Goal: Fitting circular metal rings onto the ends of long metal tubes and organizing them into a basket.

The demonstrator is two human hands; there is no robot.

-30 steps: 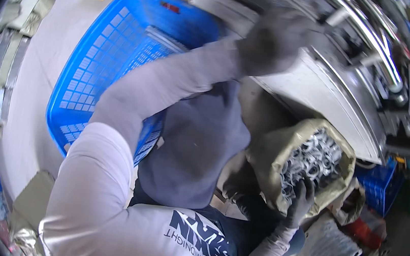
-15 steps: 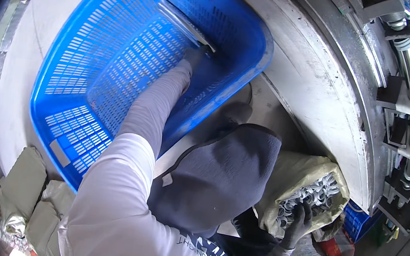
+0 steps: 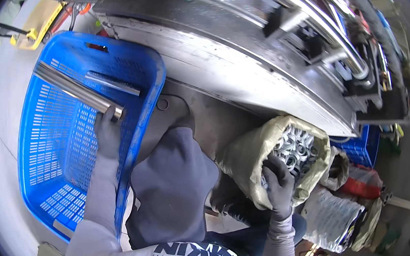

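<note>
My gloved left hand (image 3: 108, 134) is closed on the near end of a shiny metal tube (image 3: 77, 90). The tube slants across the upper part of a blue plastic basket (image 3: 152, 91). Deeper in the basket lies another metal tube (image 3: 113, 83), apart from my hand. On the right, my gloved right hand (image 3: 278, 185) reaches into the mouth of a pale woven sack (image 3: 245, 156). Its fingers curl in against grey metal rings (image 3: 294, 149) heaped inside. The fingertips are partly hidden, so what they grip cannot be made out.
A dark grey cloth (image 3: 175, 185) covers my lap between basket and sack. Beyond stands a metal machine bench (image 3: 218, 19) with bars. Clear plastic bundles (image 3: 332, 218) and a blue crate (image 3: 366, 145) sit right of the sack. Tools lie by a yellow-edged board (image 3: 38, 23) at far left.
My left hand has raised a tube from the basket's bottom. My right hand stays at the sack, its fingers now more curled among the rings. The whole view has turned.
</note>
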